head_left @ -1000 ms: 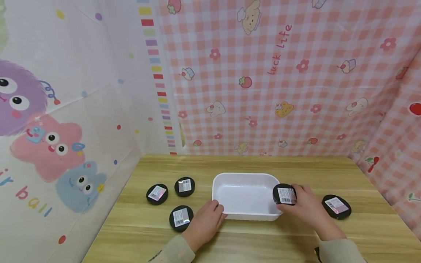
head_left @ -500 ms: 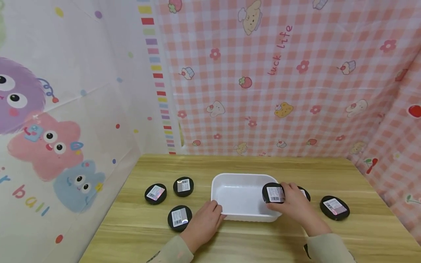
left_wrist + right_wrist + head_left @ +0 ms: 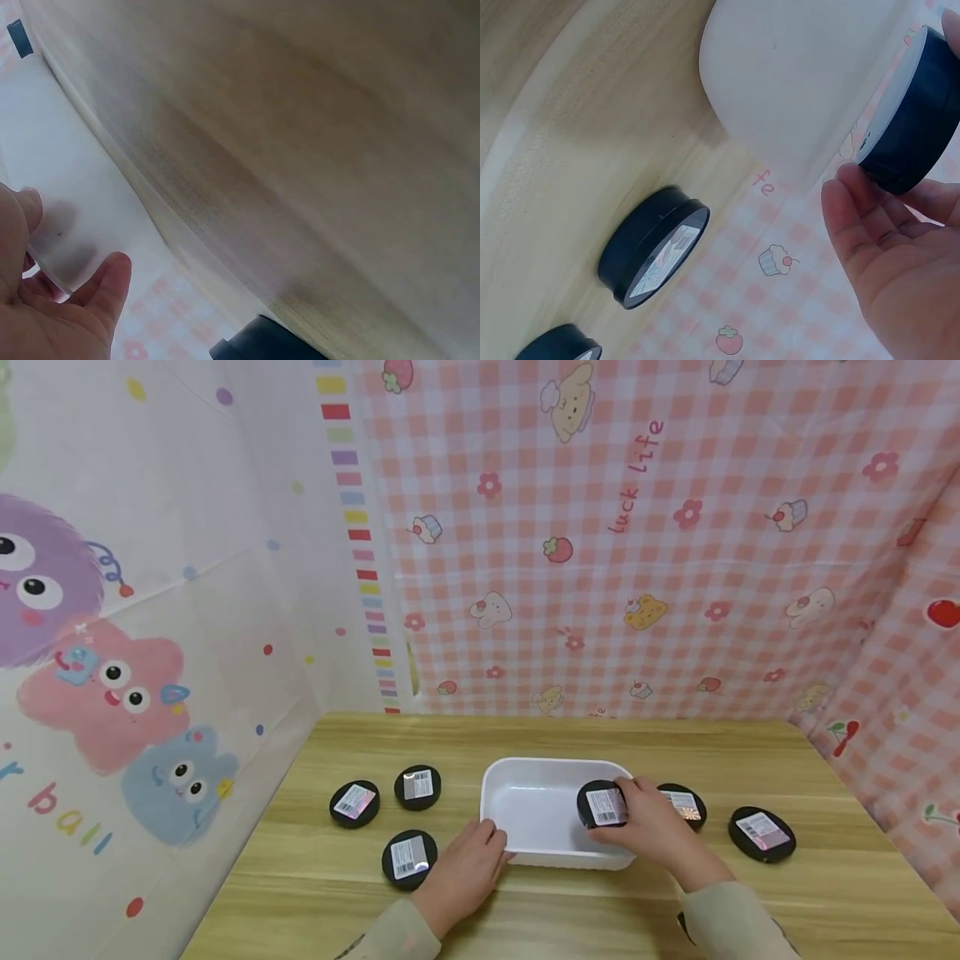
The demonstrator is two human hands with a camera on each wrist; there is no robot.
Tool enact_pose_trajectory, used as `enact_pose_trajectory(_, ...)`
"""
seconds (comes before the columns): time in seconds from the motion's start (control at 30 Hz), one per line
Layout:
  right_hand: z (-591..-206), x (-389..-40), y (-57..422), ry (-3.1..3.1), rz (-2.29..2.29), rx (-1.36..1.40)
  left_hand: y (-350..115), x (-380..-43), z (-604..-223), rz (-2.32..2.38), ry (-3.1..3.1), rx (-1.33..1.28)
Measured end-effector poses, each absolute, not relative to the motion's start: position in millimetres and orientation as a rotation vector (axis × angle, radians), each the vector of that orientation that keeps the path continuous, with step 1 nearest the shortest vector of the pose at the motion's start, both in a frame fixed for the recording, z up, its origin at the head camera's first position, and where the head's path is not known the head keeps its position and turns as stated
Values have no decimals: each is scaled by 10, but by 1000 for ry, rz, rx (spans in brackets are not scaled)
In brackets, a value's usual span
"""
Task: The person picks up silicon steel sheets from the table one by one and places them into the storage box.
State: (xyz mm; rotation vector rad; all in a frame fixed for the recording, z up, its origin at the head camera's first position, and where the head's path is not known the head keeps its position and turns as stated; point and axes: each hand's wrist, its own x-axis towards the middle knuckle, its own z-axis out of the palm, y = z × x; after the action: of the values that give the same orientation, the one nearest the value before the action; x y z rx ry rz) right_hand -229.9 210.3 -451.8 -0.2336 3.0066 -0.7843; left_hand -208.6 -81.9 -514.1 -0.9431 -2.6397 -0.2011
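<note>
A white rectangular plastic tray (image 3: 532, 858) stands on the table. My left hand (image 3: 467, 870) grips its near left corner; in the left wrist view, the fingers (image 3: 109, 289) lie about its wall. Over the right part of the tray, my right hand (image 3: 651, 827) holds a black round tin (image 3: 600, 803) with a white barcode label facing up. Seen from the right wrist, that tin's underside is pale and it is held above the rim, apart from the tray. Part of the tin is hidden behind the thumb and fingers.
Right of the tray lie two more labelled black tins, a nearer one (image 3: 684, 806) and an outer one (image 3: 762, 834). Three others lie on the left: a far left tin (image 3: 355, 803), a back tin (image 3: 417, 787) and a front tin (image 3: 409, 859) beside my left hand. Patterned cloths hang behind the wooden table (image 3: 570, 918).
My right hand has carried the black tin leftward, from the tray's right rim to over its inside. This uncovers another tin behind the hand. My left hand keeps its place on the tray.
</note>
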Motion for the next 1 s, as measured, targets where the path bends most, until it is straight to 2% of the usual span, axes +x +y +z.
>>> enact_pose_trajectory(0.63, -4496, -2563, 1981, 3004, -645, -528, -821, -2106, -5158, -178, -2686, -937)
enact_pose_trajectory(1.0, -4430, -2640, 1864, 2948, -572, -559, -831, -2090, -5150, -164, -2639, -928)
